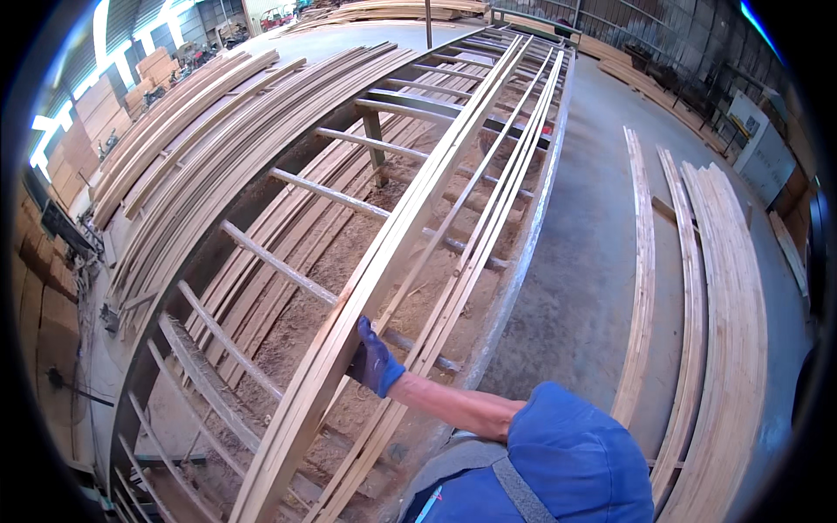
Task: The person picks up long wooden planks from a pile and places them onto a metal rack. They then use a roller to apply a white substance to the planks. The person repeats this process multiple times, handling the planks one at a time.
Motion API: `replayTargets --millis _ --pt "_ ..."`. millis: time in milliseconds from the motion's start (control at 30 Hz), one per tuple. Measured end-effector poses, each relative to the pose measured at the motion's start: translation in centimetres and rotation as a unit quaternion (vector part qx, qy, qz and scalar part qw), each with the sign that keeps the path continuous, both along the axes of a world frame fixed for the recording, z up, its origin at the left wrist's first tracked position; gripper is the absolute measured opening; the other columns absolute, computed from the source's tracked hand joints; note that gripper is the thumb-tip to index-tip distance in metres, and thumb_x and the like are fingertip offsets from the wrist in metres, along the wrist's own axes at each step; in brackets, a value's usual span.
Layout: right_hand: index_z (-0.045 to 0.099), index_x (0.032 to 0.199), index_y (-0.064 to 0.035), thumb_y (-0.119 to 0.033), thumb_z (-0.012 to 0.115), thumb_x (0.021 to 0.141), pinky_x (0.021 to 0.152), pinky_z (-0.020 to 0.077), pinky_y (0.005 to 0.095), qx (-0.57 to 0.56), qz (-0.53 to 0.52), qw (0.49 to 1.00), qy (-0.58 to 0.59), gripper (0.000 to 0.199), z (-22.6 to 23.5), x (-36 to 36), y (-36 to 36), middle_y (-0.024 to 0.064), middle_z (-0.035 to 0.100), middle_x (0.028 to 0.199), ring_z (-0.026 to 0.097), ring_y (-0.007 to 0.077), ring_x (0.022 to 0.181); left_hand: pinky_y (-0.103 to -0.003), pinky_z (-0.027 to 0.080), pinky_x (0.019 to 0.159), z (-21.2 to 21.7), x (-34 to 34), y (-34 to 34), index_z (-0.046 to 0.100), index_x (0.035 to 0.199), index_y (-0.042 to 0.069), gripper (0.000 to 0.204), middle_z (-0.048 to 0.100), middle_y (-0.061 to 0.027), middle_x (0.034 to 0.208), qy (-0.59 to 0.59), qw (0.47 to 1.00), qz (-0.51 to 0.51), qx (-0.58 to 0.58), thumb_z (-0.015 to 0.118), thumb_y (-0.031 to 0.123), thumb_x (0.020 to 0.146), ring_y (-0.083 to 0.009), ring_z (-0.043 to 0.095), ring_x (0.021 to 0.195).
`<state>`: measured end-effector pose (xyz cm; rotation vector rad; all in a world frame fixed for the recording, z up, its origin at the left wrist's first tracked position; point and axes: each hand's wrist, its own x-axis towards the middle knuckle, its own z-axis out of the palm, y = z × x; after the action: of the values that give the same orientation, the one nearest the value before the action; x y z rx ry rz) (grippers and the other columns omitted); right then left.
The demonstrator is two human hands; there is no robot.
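My right hand (pixel 375 359), in a dark glove with a blue cuff, is at the right side of a bundle of long, pale wooden boards (pixel 397 231). The thumb points up along the side, and the other fingers are partly hidden against the wood. Lying lengthwise over the metal rollers (pixel 331 193) of a long conveyor frame, the bundle runs from near my body to the far end. A brown stain marks its top near my hand. Several thinner wooden strips (pixel 475 261) lie to its right on the same rollers. My left hand is out of sight.
Sawdust (pixel 296 270) and more strips lie beneath the rollers. Many long boards (pixel 253 144) are beside the frame's left side. To the right, stacked planks (pixel 724 288) rest low over the concrete floor (pixel 567 305). The metal side rail (pixel 523 261) separates me from the rollers.
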<state>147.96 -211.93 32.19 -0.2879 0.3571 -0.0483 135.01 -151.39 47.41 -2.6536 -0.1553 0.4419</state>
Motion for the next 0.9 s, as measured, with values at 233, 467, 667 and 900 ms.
replayTargets --millis 233,467,667,900 --pt "0.042 0.139 -0.0002 -0.065 0.067 0.080 0.093 0.0551 0.0436 -0.222 0.220 0.950 -0.003 0.091 0.1 3.3 2.5 0.0217 0.057 0.129 0.063 0.0309 0.112 -0.051 0.054 0.069 -8.2 7.8 18.0 0.057 0.127 0.001 0.071 0.069 -0.0205 0.094 -0.203 0.918 -0.339 -0.018 0.062 0.059 0.087 -0.0400 0.067 0.083" --pt "0.058 0.122 -0.0085 -0.048 0.065 0.091 0.070 0.0606 0.0350 -0.416 0.311 0.852 0.072 0.051 1.8 -0.2 1.4 0.0131 0.071 0.101 0.072 0.0230 0.083 -0.047 0.052 0.087 -19.0 16.9 11.4 0.060 0.118 0.000 0.065 0.065 -0.0263 0.110 -0.039 0.991 0.007 -0.126 0.080 0.036 0.068 -0.0429 0.062 0.103" --pt "0.056 0.124 -0.0128 -0.038 0.073 0.082 0.088 0.0533 0.0435 -0.321 0.164 0.912 0.195 0.052 -2.5 9.3 -5.6 0.0107 0.062 0.121 0.063 0.0249 0.104 -0.044 0.042 0.105 -19.3 16.4 10.6 0.051 0.130 -0.003 0.092 0.057 -0.0283 0.125 -0.179 0.971 -0.060 -0.148 0.087 0.028 0.052 -0.0426 0.054 0.118" --pt "0.048 0.129 -0.0060 -0.059 0.076 0.076 0.087 0.0530 0.0493 -0.304 0.070 0.917 0.251 0.080 -8.8 18.1 -10.0 0.0179 0.061 0.115 0.059 0.0349 0.107 -0.043 0.032 0.114 -17.5 15.5 2.4 0.041 0.142 -0.005 0.094 0.044 -0.0276 0.143 -0.172 0.970 -0.091 -0.147 0.082 0.035 0.067 -0.0390 0.043 0.134"
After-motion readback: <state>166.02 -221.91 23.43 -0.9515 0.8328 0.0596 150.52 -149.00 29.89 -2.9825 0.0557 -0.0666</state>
